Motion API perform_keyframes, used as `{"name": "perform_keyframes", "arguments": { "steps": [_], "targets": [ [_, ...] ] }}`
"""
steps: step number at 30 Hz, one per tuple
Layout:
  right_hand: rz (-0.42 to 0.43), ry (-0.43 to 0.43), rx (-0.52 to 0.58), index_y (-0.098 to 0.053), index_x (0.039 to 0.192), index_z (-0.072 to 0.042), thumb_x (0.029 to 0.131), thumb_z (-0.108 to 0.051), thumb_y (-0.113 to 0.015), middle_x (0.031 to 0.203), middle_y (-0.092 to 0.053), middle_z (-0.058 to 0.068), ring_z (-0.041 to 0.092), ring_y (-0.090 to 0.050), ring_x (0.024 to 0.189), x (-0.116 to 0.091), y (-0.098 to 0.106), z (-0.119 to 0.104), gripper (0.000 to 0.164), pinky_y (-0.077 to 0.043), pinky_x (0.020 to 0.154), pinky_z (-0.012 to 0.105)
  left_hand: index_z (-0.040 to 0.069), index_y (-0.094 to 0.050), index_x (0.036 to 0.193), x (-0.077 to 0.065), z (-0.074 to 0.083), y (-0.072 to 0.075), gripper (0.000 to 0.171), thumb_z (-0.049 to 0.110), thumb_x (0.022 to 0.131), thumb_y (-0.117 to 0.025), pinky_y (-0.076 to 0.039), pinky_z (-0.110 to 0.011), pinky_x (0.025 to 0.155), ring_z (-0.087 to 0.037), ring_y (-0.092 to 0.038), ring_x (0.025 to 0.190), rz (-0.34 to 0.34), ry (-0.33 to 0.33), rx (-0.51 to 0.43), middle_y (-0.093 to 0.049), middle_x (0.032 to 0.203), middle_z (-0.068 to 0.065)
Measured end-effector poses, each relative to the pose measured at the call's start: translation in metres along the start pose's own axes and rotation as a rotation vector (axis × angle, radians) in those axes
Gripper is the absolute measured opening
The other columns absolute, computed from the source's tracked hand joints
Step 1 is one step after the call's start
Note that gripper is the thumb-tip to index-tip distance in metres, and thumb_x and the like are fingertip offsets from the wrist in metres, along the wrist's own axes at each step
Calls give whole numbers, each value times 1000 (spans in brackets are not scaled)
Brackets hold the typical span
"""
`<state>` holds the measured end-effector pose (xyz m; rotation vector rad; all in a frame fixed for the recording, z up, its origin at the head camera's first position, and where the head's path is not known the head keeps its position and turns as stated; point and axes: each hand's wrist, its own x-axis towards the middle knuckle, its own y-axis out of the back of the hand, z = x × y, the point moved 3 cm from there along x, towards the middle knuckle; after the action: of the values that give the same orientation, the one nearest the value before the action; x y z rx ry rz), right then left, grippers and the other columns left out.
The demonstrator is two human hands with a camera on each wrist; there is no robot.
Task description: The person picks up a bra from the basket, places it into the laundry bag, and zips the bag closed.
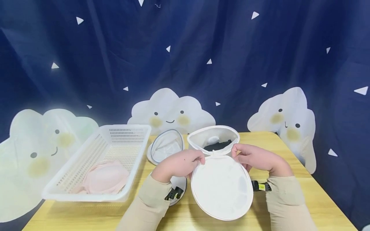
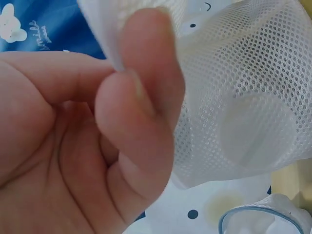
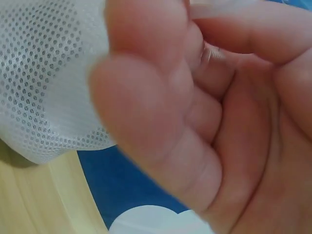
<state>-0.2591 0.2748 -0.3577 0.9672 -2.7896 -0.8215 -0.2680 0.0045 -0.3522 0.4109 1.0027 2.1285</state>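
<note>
A white mesh laundry bag (image 1: pixel 199 138) stands unzipped in front of me, its round lid (image 1: pixel 222 189) hanging down toward me. Dark fabric (image 1: pixel 217 146) lies inside the bag. My left hand (image 1: pixel 180 163) pinches the left edge near the lid's hinge, thumb against finger, and the white rim shows between them in the left wrist view. On the opposite side my right hand (image 1: pixel 256 158) pinches the edge with curled fingers. The right wrist view shows the mesh wall (image 3: pixel 44 73) beside those fingers, while the pinched edge there is mostly hidden.
At left, a white plastic basket (image 1: pixel 136 160) holds a pale pink bra (image 1: pixel 105 178). A second mesh bag with a grey-blue rim (image 1: pixel 167 146) lies between basket and bag. Another round white item (image 1: pixel 180 184) is partly hidden under my left forearm. All rest on a wooden table (image 1: pixel 312 195).
</note>
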Motion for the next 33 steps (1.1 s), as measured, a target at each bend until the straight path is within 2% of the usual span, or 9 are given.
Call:
{"name": "perform_keyframes", "arguments": {
  "steps": [6,10,14,16,19,22,26,30,33],
  "targets": [
    [0,231,-12,-64,104,-7,103,3,-43,95,-63,13,23,-67,77,-4,8,3,23,-58,69,41,8,-60,106,-1,-1,7,25,3,105,-35,-50,-28,56,-14,-57,51,71,5,3,-63,99,-8],
    [25,328,4,-65,112,-6,101,6,-47,104,-68,13,21,-67,91,-3,12,4,25,-57,77,36,8,-60,107,0,-2,11,25,5,107,-35,-51,-30,56,-15,-57,54,109,33,-75,-62,96,-8],
    [87,313,45,-62,109,-5,101,0,-54,106,-69,16,22,-66,96,-1,14,4,12,-55,80,33,8,-61,109,0,-1,14,28,6,107,-33,-55,-39,59,-22,-60,56,133,42,-182,-60,82,-8],
    [105,303,73,-60,105,-4,101,-2,-56,104,-68,17,22,-66,95,0,15,4,6,-55,78,32,8,-62,110,-1,-1,17,29,7,107,-33,-56,-40,59,-23,-61,56,145,25,-206,-61,81,-8],
    [120,315,96,-59,103,-2,99,0,-56,102,-67,17,23,-65,93,1,16,5,5,-54,76,32,8,-64,112,-3,0,20,30,5,107,-34,-57,-40,61,-21,-63,59,153,-30,-216,-64,93,-7],
    [134,328,95,-58,104,-2,97,4,-56,102,-66,16,24,-65,91,1,18,5,10,-54,75,32,5,-63,118,-6,0,23,35,-5,101,-34,-57,-36,62,-18,-64,64,145,-108,-220,-64,104,-9],
    [197,344,22,-60,105,-5,96,4,-57,105,-66,13,22,-64,93,-1,18,4,13,-52,79,29,4,-59,124,-8,0,25,40,-10,93,-38,-58,-38,65,-18,-65,72,137,-172,-245,-64,107,-12],
    [236,332,-10,-63,104,-6,98,0,-58,95,-66,15,25,-62,89,0,17,2,10,-51,79,31,7,-58,124,-7,-2,25,34,-4,95,-45,-58,-43,68,-15,-70,85,150,-147,-303,-65,114,-12],
    [241,290,19,-63,103,-1,100,-3,-55,86,-63,19,28,-61,83,0,16,1,8,-53,77,34,9,-61,118,-6,-2,27,27,2,97,-45,-58,-44,69,-15,-71,91,185,-106,-320,-66,116,-13]
  ]
}}
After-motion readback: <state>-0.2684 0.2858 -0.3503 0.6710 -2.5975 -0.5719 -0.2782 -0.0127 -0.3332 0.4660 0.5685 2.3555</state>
